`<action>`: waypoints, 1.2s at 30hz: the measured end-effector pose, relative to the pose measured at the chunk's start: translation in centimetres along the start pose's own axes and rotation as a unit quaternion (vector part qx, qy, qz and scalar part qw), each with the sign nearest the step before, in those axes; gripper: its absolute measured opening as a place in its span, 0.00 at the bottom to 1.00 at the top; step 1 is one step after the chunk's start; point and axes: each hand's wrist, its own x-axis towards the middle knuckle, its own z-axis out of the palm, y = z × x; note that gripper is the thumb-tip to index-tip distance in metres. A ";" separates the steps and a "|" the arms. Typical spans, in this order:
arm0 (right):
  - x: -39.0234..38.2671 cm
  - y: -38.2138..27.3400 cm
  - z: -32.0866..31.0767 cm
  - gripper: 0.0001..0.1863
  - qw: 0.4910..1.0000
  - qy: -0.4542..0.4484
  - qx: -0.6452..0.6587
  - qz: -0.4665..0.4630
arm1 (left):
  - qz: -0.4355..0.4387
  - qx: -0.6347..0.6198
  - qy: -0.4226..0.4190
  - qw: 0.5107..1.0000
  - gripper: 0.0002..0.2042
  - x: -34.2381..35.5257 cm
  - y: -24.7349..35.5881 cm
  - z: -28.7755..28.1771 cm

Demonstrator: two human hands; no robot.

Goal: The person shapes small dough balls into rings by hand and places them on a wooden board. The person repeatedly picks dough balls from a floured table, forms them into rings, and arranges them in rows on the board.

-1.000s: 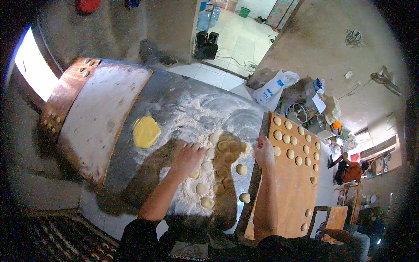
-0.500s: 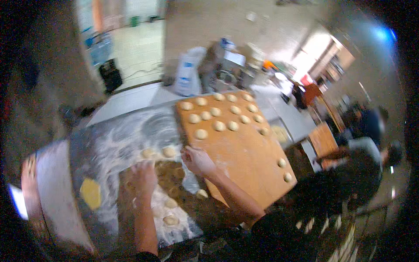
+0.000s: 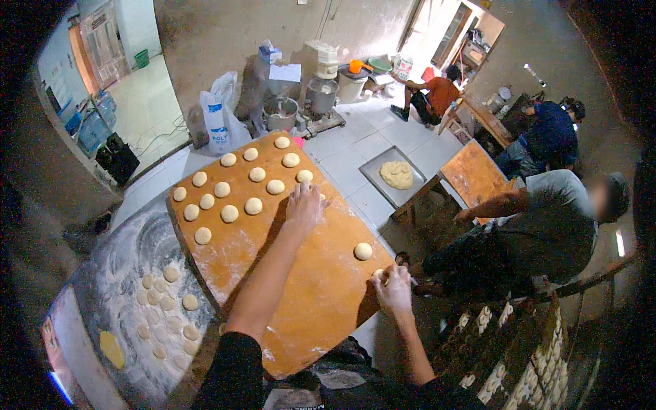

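On a large wooden board [image 3: 328, 266] lie several round pale dough balls [image 3: 229, 214], mostly across its far half. My left hand [image 3: 305, 208] reaches over the board, its fingers closed on a dough ball [image 3: 323, 197] they partly hide. At the board's right edge my right hand [image 3: 395, 292] pinches another dough ball [image 3: 378, 274] between thumb and fingers. Just beyond it a single dough ball [image 3: 363, 251] sits untouched.
Left of the board, a floured dark tabletop [image 3: 123, 266] carries several flattened dough pieces and a yellow scraper-like sheet [image 3: 111, 349]. Dough rests on a floor tray [image 3: 395, 176]. A seated person [image 3: 540, 225] is close at right, above racks of shaped dough [image 3: 526, 383].
My view has swung rightward. Both hands have left the floured tabletop and moved onto the board, where each now grips a dough ball at its right side.
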 end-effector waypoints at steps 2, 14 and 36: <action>0.4 0.1 0.6 0.17 0.994 -0.070 0.070 -0.041 | 0.041 -0.045 -0.079 0.995 0.17 1.3 0.2 -0.8; 6.5 1.6 4.3 0.21 0.991 -0.104 0.082 -0.014 | -0.056 -0.481 -0.349 0.802 0.21 -6.3 5.0 -7.2; -16.3 -44.2 14.5 0.20 0.764 -0.464 0.084 -0.440 | -0.444 -0.151 -0.037 0.883 0.13 -55.8 -12.6 -26.6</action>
